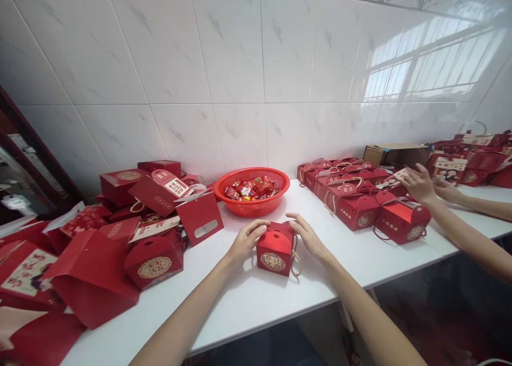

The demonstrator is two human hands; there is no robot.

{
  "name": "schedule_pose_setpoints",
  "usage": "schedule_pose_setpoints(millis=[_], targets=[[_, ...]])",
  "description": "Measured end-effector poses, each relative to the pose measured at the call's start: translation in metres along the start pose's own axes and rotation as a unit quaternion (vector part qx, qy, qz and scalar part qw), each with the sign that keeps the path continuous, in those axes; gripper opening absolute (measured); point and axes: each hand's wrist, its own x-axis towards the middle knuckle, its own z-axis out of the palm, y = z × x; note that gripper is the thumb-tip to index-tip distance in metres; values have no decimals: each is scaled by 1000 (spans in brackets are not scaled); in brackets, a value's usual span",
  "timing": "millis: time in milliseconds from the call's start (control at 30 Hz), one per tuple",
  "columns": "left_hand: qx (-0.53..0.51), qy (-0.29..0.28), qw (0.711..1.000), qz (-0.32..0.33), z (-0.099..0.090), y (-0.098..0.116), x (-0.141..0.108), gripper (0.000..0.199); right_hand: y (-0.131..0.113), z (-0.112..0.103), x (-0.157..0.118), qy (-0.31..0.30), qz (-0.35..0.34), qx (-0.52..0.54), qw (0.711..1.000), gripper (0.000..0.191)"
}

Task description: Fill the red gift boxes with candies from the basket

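The small red cardboard box with a round cream emblem [273,253] stands upright on the white table [240,288], in front of the orange-red plastic basket [253,208] and slightly to its right. It sits between the person's left hand [245,243] and right hand [312,240]. Chinese characters fill its emblem, the upper two apparently 乔迁; the lower ones are less clear. Chinese lettering also marks the red boxes with twisted cord handles [340,187] right of the basket, too small to read surely. Each grip is loosely open, fingers spread and curved, the fingertips touching opposite upper sides of the small box; neither hand is clenched. A beige twisted cord [296,263] hangs at the box's right side. The basket holds shiny wrapped sweets [252,189], mostly red. Left of the basket lies a jumbled pile of red cardboard boxes [96,275]. Well to its right, near an open brown carton [376,156], another person's hands [420,184] hold a red box with a pale printed panel [394,180].
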Motion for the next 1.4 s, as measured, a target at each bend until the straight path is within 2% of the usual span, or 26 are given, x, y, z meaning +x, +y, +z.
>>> schedule_pose_setpoints(millis=[133,300,367,467,533,633,767,833,900,1000,1100,1167,1267,1333,1400], targets=[[2,30,999,-21,-4,5,2,55,-1,-13,-13,57,-16,-65,996,42],[33,50,998,-37,-15,-1,6,38,2,-17,-37,29,4,-125,992,31],[52,41,997,-43,-18,-4,6,32,4,-14,-41,23,-6,-146,989,25],[74,-2,996,-46,-19,-7,5,32,3,-9,-41,21,1,-154,988,16],[99,-26,994,-47,-18,-8,3,28,-1,-7,-39,22,26,-116,993,16],[119,-41,990,-68,-15,-9,0,26,-14,-8,-39,12,60,10,998,17],[15,16,993,-114,-11,-3,-1,23,-37,-14,-39,-16,99,180,979,21],[-42,38,990,-128,-13,7,-1,21,-46,-18,-39,-19,115,232,966,23],[-84,30,988,-128,-18,21,-1,19,-55,-20,-39,-21,121,256,959,25],[-125,32,989,-79,-28,47,-3,18,-70,-24,-41,-37,96,252,962,30],[-121,7,992,-16,-29,77,-7,23,-90,-24,-41,-50,58,207,975,32],[-73,-29,997,6,-21,100,-9,26,-107,-20,-38,-54,28,142,988,33],[47,-87,995,13,0,130,-8,32,-132,-8,-32,-88,-22,31,995,41],[153,-122,980,40,16,144,-5,36,-147,2,-29,-116,-50,-20,992,47],[259,-132,953,86,29,150,0,43,-156,12,-27,-115,-72,-66,989,50]])
